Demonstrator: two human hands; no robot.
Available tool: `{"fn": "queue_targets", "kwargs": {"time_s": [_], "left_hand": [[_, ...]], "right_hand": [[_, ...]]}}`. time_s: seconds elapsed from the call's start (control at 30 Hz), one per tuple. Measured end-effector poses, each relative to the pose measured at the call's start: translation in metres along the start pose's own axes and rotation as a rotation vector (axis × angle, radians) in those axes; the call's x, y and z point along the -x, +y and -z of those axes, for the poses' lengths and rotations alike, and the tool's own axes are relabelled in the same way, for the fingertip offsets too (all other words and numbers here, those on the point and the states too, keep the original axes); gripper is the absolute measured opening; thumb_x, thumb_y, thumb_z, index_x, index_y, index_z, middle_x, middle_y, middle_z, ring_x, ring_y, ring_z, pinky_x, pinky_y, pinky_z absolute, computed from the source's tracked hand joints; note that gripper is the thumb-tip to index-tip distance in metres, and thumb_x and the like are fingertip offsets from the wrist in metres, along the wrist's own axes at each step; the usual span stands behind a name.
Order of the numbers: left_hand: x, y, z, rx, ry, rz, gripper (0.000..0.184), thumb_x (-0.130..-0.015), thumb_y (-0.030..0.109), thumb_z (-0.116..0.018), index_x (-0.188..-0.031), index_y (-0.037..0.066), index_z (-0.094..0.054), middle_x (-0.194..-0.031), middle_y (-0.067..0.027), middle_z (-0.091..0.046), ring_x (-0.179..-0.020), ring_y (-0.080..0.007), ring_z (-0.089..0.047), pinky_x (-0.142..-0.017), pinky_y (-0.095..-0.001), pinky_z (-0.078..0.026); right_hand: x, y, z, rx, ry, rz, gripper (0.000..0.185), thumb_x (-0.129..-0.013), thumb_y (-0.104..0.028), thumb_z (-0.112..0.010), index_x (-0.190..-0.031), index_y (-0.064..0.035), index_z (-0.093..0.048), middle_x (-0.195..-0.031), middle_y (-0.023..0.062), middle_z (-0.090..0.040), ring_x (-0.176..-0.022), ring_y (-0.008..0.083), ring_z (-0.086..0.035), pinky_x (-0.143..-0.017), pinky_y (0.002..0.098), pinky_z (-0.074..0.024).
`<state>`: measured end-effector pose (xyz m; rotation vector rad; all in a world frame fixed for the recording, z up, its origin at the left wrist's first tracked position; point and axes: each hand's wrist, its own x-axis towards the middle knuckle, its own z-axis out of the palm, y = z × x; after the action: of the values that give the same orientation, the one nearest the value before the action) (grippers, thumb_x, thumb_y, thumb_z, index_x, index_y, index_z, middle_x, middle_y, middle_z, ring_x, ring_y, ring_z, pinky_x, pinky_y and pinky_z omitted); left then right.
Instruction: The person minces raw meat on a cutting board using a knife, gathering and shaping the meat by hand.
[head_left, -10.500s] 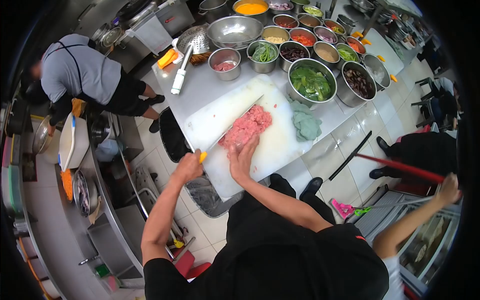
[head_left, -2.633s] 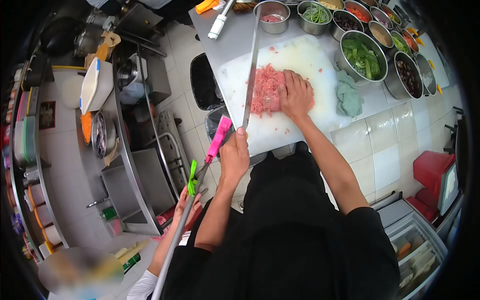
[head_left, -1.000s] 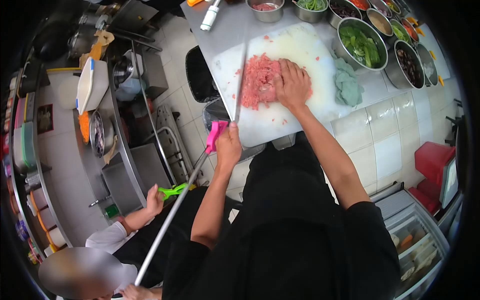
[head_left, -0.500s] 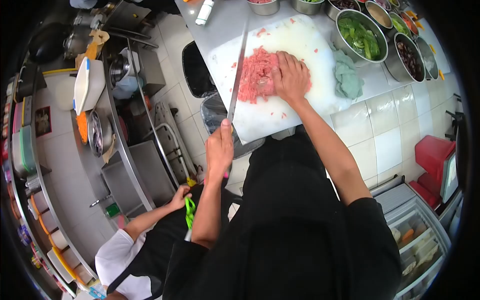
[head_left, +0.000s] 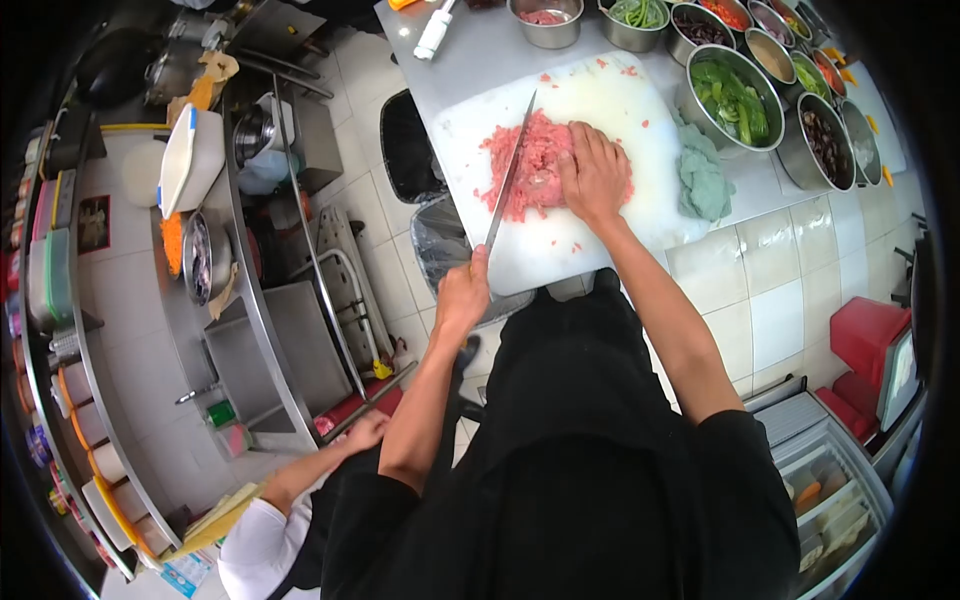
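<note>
My left hand [head_left: 463,297] is closed around the handle of a long knife [head_left: 513,170], which is mostly hidden in the fist. The blade slants up and to the right over the left part of a pile of pink minced meat [head_left: 540,150]. My right hand [head_left: 597,175] lies flat on the right side of the pile, fingers stretched out and holding nothing. Beneath the meat is a white cutting board [head_left: 540,250], with small scraps scattered around. A crumpled green cloth [head_left: 705,172] touches the board's right side.
Metal pots of greens [head_left: 735,100] and dark pieces [head_left: 825,140] stand right of the board. A bowl of meat [head_left: 545,25] and a white-handled tool [head_left: 433,35] lie behind it. Lined bins [head_left: 410,145] stand left of the table. A co-worker's arm [head_left: 330,455] is at lower left.
The knife has tilted to the right, its blade moving from the pile's left edge to over the meat. My right hand stays on the meat. The co-worker has shifted lower; the green item there is gone from view.
</note>
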<state>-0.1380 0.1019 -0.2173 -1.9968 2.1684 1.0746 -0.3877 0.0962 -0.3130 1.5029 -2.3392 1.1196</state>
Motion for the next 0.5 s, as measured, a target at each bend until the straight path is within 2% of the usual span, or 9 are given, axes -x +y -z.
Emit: {"fn": "queue_targets", "kwargs": {"time_s": [0.07,0.1,0.2,0.23,0.33,0.37,0.47,0.5], "left_hand": [[0.020,0.016,0.022,0.136,-0.057,0.062,0.064,-0.106,0.049,-0.037,-0.092,-0.004,-0.069,-0.081,-0.0312,-0.065,-0.085,-0.0463,-0.067,-0.077,-0.0500,-0.049],[0.031,0.027,0.031,0.198,-0.051,0.021,0.064,-0.106,0.048,-0.037,-0.090,-0.005,-0.068,-0.081,-0.0309,-0.065,-0.085,-0.0461,-0.067,-0.076,-0.0492,-0.049],[0.019,-0.006,-0.005,0.318,0.078,-0.072,0.063,-0.106,0.048,-0.037,-0.089,-0.005,-0.068,-0.081,-0.0307,-0.065,-0.086,-0.0446,-0.068,-0.076,-0.0486,-0.050],[0.008,-0.015,-0.015,0.132,0.102,-0.121,0.061,-0.106,0.046,-0.038,-0.092,-0.005,-0.068,-0.082,-0.0298,-0.067,-0.085,-0.0437,-0.069,-0.076,-0.0491,-0.050],[0.008,0.003,0.009,0.009,-0.040,0.000,0.058,-0.106,0.044,-0.039,-0.095,-0.005,-0.067,-0.083,-0.0278,-0.068,-0.082,-0.0433,-0.069,-0.074,-0.0497,-0.050],[0.022,0.018,0.025,0.117,-0.070,0.066,0.058,-0.105,0.047,-0.040,-0.101,-0.003,-0.068,-0.086,-0.0279,-0.069,-0.085,-0.0444,-0.069,-0.077,-0.0495,-0.050],[0.033,0.018,0.024,0.365,-0.004,-0.015,0.061,-0.104,0.052,-0.040,-0.107,-0.001,-0.070,-0.090,-0.0302,-0.069,-0.093,-0.0440,-0.069,-0.084,-0.0480,-0.050],[0.027,0.010,0.008,0.394,0.042,-0.030,0.061,-0.104,0.052,-0.040,-0.104,-0.001,-0.070,-0.089,-0.0299,-0.069,-0.090,-0.0470,-0.067,-0.082,-0.0491,-0.050]], "right_hand": [[0.007,0.001,0.002,0.003,-0.014,-0.016,0.050,-0.092,-0.033,-0.054,-0.134,-0.0062,-0.057,-0.135,0.0110,-0.059,-0.126,0.0286,-0.052,-0.109,0.0487,-0.0327],[0.008,-0.002,0.005,0.008,-0.023,-0.020,0.050,-0.092,-0.033,-0.054,-0.134,-0.0062,-0.057,-0.135,0.0110,-0.059,-0.126,0.0287,-0.052,-0.109,0.0485,-0.0328],[0.003,-0.001,0.003,0.015,-0.006,-0.014,0.050,-0.092,-0.032,-0.054,-0.134,-0.0062,-0.057,-0.135,0.0110,-0.059,-0.126,0.0286,-0.052,-0.109,0.0483,-0.0331],[0.000,0.000,0.001,0.012,0.005,-0.009,0.050,-0.092,-0.032,-0.054,-0.134,-0.0061,-0.057,-0.135,0.0110,-0.059,-0.125,0.0285,-0.052,-0.108,0.0482,-0.0332],[-0.001,0.002,0.000,-0.010,0.006,0.002,0.049,-0.092,-0.031,-0.054,-0.134,-0.0064,-0.057,-0.134,0.0112,-0.060,-0.125,0.0285,-0.053,-0.108,0.0481,-0.0334],[0.001,0.003,0.002,0.013,0.011,-0.001,0.049,-0.092,-0.031,-0.054,-0.134,-0.0064,-0.057,-0.134,0.0113,-0.060,-0.125,0.0286,-0.053,-0.108,0.0482,-0.0334],[0.000,-0.001,0.000,0.042,0.014,0.003,0.049,-0.092,-0.031,-0.054,-0.134,-0.0062,-0.057,-0.134,0.0116,-0.060,-0.124,0.0291,-0.053,-0.108,0.0484,-0.0335],[0.002,0.000,0.001,0.040,0.010,0.004,0.049,-0.092,-0.032,-0.054,-0.134,-0.0059,-0.057,-0.134,0.0117,-0.060,-0.124,0.0293,-0.053,-0.108,0.0486,-0.0336]]}}
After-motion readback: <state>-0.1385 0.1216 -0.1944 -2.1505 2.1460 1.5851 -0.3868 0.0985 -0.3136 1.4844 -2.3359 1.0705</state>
